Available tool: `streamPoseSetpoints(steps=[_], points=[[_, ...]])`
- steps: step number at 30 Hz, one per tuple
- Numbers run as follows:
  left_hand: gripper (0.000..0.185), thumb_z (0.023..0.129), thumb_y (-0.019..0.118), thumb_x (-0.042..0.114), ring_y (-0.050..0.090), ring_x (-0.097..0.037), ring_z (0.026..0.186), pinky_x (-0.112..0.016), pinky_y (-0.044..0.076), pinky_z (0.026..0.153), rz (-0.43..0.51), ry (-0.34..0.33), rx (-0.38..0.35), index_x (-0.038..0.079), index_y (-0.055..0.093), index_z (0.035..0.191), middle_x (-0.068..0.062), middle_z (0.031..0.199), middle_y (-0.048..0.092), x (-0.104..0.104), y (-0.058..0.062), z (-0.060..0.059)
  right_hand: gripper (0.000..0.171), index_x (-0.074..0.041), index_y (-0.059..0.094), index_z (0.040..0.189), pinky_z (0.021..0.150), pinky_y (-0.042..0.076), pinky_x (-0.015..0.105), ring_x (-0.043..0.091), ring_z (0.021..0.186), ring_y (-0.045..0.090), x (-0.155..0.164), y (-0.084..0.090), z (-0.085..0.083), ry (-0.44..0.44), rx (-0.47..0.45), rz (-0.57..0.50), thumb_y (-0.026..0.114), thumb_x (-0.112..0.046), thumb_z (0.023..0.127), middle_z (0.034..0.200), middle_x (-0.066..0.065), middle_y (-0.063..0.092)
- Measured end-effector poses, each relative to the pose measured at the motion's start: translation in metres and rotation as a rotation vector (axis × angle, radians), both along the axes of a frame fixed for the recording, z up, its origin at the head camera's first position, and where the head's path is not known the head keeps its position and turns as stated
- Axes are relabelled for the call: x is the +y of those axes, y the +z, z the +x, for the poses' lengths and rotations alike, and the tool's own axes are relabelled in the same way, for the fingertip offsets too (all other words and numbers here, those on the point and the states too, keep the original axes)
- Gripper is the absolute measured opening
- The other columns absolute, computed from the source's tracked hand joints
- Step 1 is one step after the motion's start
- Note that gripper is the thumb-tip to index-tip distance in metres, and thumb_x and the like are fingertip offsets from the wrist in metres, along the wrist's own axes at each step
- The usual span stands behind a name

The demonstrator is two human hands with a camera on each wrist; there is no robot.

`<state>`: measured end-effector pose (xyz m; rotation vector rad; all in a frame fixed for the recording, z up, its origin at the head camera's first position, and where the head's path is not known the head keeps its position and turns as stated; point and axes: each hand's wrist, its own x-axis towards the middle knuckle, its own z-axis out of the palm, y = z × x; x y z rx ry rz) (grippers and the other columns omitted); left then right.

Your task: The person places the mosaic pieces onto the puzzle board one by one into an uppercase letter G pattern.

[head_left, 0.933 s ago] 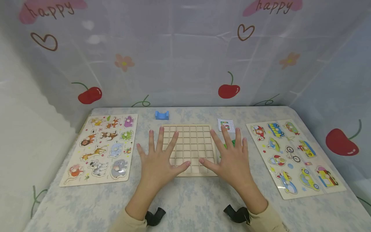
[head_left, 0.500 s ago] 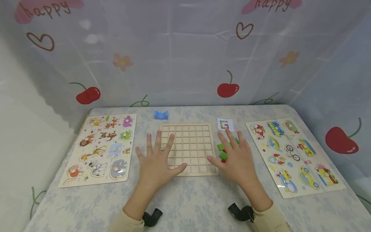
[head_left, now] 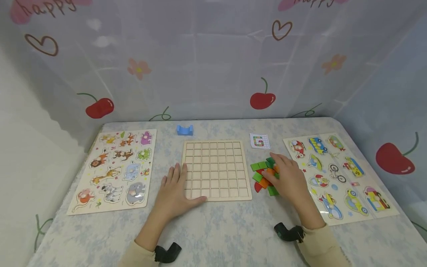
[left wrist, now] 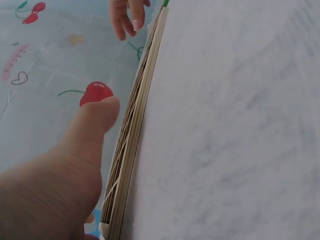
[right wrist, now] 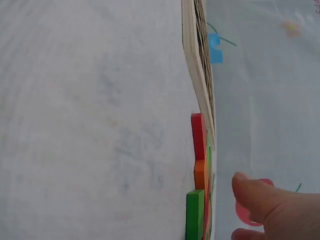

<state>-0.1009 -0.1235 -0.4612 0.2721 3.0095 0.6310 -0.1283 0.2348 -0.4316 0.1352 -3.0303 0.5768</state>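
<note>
A wooden grid board (head_left: 217, 171) lies in the middle of the table, its squares bare. At its lower left corner is my left hand (head_left: 172, 196), fingers straight and thumb spread along the front edge. The left wrist view shows the thumb (left wrist: 90, 130) beside the board's side (left wrist: 137, 115). Right of the board lies a pile of green, red and orange blocks (head_left: 257, 177). Over it is my right hand (head_left: 291, 181), fingers slightly bent, partly hiding the pile. In the right wrist view its thumb (right wrist: 255, 195) is apart from the blocks (right wrist: 198, 137); I see nothing held.
A small pattern card (head_left: 260, 141) lies behind the pile. A blue stand (head_left: 185, 130) is behind the board. An animal puzzle (head_left: 125, 189) flanks the left side, a vehicle puzzle (head_left: 325, 148) the right. A printed curtain (head_left: 200, 74) hangs behind the table.
My right hand has moved right, off the board's edge to over the block pile, its fingers bending. The left hand has drawn back towards me and left, its fingers coming closer together.
</note>
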Motion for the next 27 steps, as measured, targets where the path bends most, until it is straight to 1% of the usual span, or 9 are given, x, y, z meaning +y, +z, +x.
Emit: streamPoseSetpoints(steps=[2,6,9,12,15,17,22,25,27], points=[[0.134,0.067,0.063,0.085,0.005,-0.04,0.154,-0.06,0.013,0.123,0.007,-0.006,0.003,0.006,0.008,0.16,-0.021,0.166,0.006,-0.001,-0.005,0.0,0.067,-0.006,0.042,0.15,0.099,0.042,0.066,0.049,0.126,0.045,0.003,-0.001,-0.003,-0.007,-0.021,-0.007,0.067,-0.035,0.094,0.146,0.023,0.047],[0.137,0.066,0.064,0.086,0.003,-0.036,0.155,-0.056,0.009,0.124,0.017,-0.014,0.031,0.003,0.007,0.159,-0.019,0.167,0.006,-0.001,-0.013,0.001,0.055,-0.004,0.047,0.145,0.097,0.044,0.062,0.047,0.118,0.049,0.007,-0.004,-0.005,-0.024,-0.021,-0.023,0.064,-0.024,0.096,0.139,0.024,0.052],[0.137,0.066,0.063,0.086,0.003,-0.034,0.156,-0.054,0.008,0.125,0.023,-0.018,0.051,0.003,0.007,0.159,-0.018,0.167,0.006,0.0,-0.017,0.002,0.047,-0.004,0.05,0.143,0.098,0.045,0.06,0.045,0.116,0.05,0.01,-0.006,-0.007,-0.019,-0.014,-0.025,0.061,-0.016,0.098,0.135,0.024,0.054],[0.136,0.067,0.061,0.087,0.004,-0.033,0.156,-0.054,0.008,0.125,0.019,-0.018,0.068,0.002,0.007,0.159,-0.018,0.167,0.006,0.0,-0.019,0.002,0.042,-0.004,0.053,0.14,0.097,0.046,0.058,0.043,0.114,0.051,0.013,-0.008,-0.012,-0.005,-0.01,-0.017,0.058,-0.012,0.099,0.132,0.024,0.055],[0.136,0.068,0.059,0.088,0.003,-0.032,0.156,-0.052,0.008,0.125,0.01,-0.016,0.067,0.002,0.007,0.159,-0.017,0.167,0.006,0.0,-0.022,0.002,0.039,-0.005,0.057,0.137,0.094,0.048,0.057,0.042,0.11,0.051,0.014,-0.009,-0.017,0.006,-0.017,-0.005,0.059,-0.012,0.098,0.129,0.024,0.056],[0.136,0.068,0.057,0.09,0.003,-0.031,0.156,-0.052,0.008,0.126,0.002,-0.016,0.063,0.003,0.006,0.159,-0.016,0.168,0.005,0.0,-0.022,0.002,0.038,-0.007,0.059,0.136,0.09,0.049,0.055,0.041,0.107,0.051,0.015,-0.009,-0.02,0.011,-0.025,0.002,0.059,-0.011,0.098,0.126,0.022,0.057],[0.136,0.068,0.056,0.09,0.003,-0.031,0.156,-0.051,0.008,0.126,-0.004,-0.019,0.061,0.002,0.006,0.159,-0.016,0.168,0.004,0.0,-0.022,0.002,0.034,-0.01,0.064,0.131,0.08,0.05,0.046,0.033,0.097,0.053,0.016,-0.008,-0.027,0.059,-0.05,-0.011,0.058,-0.008,0.098,0.115,0.018,0.059],[0.136,0.068,0.057,0.089,0.003,-0.031,0.156,-0.051,0.008,0.126,-0.005,-0.02,0.064,0.002,0.007,0.159,-0.016,0.168,0.005,0.0,-0.022,0.001,0.035,-0.01,0.064,0.132,0.078,0.049,0.041,0.029,0.091,0.053,0.017,-0.008,-0.032,0.079,-0.078,-0.014,0.055,-0.006,0.098,0.111,0.017,0.059],[0.136,0.068,0.056,0.09,0.003,-0.031,0.156,-0.051,0.008,0.126,-0.01,-0.02,0.064,0.002,0.007,0.159,-0.016,0.168,0.005,0.0,-0.022,0.001,0.036,-0.01,0.063,0.134,0.077,0.049,0.039,0.028,0.089,0.053,0.017,-0.007,-0.035,0.074,-0.101,-0.006,0.054,-0.006,0.099,0.111,0.018,0.059]])
